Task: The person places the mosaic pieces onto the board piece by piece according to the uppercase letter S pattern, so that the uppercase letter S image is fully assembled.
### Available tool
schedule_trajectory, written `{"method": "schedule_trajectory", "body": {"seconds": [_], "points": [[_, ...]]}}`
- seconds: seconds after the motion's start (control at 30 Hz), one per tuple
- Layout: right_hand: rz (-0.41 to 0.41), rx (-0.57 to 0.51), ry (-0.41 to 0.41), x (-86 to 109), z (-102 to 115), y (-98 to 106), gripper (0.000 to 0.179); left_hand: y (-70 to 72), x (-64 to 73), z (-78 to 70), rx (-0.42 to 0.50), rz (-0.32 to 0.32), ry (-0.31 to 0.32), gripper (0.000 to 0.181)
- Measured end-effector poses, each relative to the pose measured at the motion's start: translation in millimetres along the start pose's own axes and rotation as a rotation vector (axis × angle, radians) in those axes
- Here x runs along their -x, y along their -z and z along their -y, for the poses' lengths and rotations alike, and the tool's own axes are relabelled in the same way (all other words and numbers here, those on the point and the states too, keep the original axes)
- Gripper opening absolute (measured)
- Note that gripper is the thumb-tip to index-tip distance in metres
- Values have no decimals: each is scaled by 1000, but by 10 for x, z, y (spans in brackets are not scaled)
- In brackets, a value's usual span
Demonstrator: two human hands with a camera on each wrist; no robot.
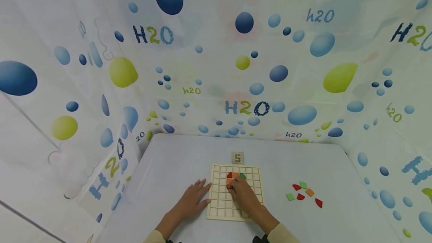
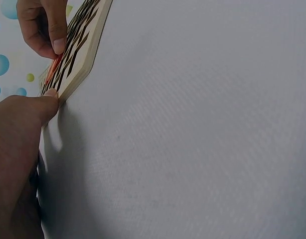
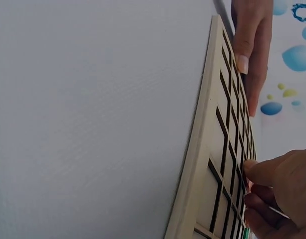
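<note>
A wooden grid board (image 1: 216,213) lies on the table. My left hand (image 1: 193,200) rests against its left edge with fingers extended; in the left wrist view its thumb (image 2: 51,93) touches the rim. Over the grid's upper middle, my right hand (image 1: 244,195) has its fingers curled. It pinches a small red quarter-round tile (image 3: 249,185), mostly hidden by the fingertips. Around those fingertips sit another red tile (image 1: 229,175), an orange square tile (image 1: 236,174) and a green rounded tile (image 1: 243,176) in grid cells. A second orange tile (image 1: 229,181) shows below the red one.
Just beyond the board lies a small gridded card (image 1: 237,157) with an S-like figure. To the right are loose tiles: green squares (image 1: 290,197), red quarter-rounds (image 1: 318,203) and an orange square (image 1: 309,192). A patterned curtain (image 1: 209,66) surrounds the white table (image 1: 175,160).
</note>
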State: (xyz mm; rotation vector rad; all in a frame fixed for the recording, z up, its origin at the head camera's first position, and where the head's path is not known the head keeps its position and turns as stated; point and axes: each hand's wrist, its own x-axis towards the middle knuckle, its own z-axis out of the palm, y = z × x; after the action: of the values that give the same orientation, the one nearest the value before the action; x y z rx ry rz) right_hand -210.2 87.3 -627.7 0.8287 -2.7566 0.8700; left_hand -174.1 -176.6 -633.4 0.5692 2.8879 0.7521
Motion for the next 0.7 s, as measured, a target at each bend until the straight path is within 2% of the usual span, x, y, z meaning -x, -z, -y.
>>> {"method": "schedule_trajectory", "body": {"seconds": [0.23,0.47,0.7], "points": [[14,-37,-43,-13,39,47,5,3,-14,-12,0,-18,-30,64],[26,-45,-55,-1,35,132,8,-10,-23,-9,-1,-12,-14,65],[31,-149,-204,114,-168,351,8,-21,-1,-12,-5,-42,-18,64]]}}
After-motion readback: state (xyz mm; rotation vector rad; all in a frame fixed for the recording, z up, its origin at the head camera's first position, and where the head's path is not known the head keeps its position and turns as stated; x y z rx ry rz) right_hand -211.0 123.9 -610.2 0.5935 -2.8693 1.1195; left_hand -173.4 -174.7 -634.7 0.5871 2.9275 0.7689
